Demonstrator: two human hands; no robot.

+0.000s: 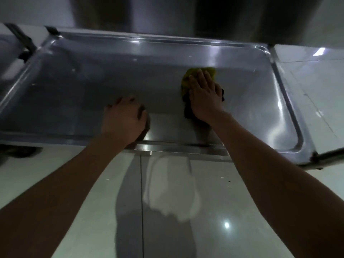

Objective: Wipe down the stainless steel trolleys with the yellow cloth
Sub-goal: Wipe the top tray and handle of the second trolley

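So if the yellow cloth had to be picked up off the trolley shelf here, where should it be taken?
Probably at the bunched far edge of the yellow cloth, which pokes out beyond the fingers of the right hand. The rest lies flat under that palm on the trolley shelf. Come from above and pinch the raised folds; the dark near part lies flatter.

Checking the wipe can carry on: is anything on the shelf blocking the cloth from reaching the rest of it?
Nothing visible does. The right hand presses the yellow cloth flat on the trolley shelf; only the left hand, resting near the front edge, lies on the surface leftward.
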